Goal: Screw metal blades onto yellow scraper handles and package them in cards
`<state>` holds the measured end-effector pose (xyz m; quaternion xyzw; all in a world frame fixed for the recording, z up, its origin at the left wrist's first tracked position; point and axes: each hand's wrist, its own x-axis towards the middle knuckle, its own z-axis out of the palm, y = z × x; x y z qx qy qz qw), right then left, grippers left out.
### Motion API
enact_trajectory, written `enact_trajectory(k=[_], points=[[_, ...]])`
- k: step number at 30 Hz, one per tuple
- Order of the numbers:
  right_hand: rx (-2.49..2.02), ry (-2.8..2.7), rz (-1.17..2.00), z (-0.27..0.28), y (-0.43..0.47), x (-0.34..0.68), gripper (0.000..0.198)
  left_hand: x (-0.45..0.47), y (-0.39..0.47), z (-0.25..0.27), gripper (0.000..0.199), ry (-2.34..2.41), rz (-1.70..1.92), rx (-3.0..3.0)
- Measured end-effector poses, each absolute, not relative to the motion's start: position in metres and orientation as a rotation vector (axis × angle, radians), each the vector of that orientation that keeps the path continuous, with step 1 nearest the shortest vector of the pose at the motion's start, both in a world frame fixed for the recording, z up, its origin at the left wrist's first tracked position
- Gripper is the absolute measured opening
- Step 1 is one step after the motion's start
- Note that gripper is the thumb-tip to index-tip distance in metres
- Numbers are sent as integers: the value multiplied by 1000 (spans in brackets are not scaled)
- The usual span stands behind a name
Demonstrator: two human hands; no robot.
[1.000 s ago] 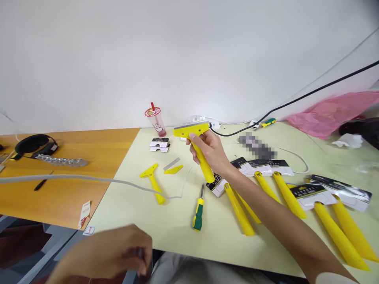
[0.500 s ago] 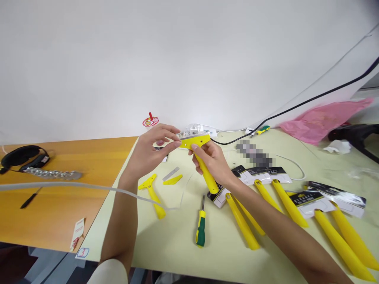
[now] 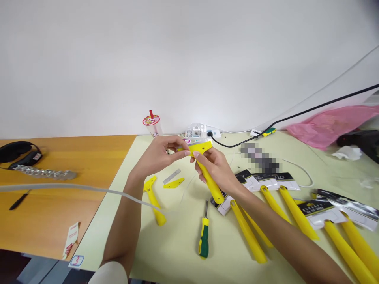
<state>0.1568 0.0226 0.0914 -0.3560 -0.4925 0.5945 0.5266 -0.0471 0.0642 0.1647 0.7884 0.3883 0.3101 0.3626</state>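
Note:
My right hand (image 3: 218, 169) is wrapped round the handle of a yellow scraper (image 3: 211, 182), its thumb lying just below the wide head. A metal blade edge shows along the top of that head. At the head's left end, my left hand (image 3: 158, 157) pinches the corner between thumb and fingers; the fingertips partly cover it. Below the left hand, another yellow scraper (image 3: 155, 205) lies on the table, its head partly hidden by the wrist. Beside it rest a loose grey blade (image 3: 171, 176) and a yellow cover plate (image 3: 174, 183). A green and yellow screwdriver (image 3: 203, 238) lies nearer me.
Several yellow scraper handles (image 3: 299, 213) with black and white cards (image 3: 318, 209) spread across the right side. At the wall stand a drink cup (image 3: 154, 125) and a power strip (image 3: 197, 133). A pink bag (image 3: 328, 122) lies far right. A pale cable (image 3: 97, 189) crosses the left foreground.
My left fingers have closed in on the scraper head's left end. Both hands and the scraper sit slightly lower in view, and the whole view has shifted a little.

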Motion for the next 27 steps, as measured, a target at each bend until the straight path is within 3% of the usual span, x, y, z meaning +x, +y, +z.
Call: enact_trajectory(k=[10,27], points=[[-893,-1241,1442,97,21,157,39,-54,77,156,45,938,748,1731],[-942,-1318,1617,102,30,175,36,-54,83,147,37,907,639,1636]])
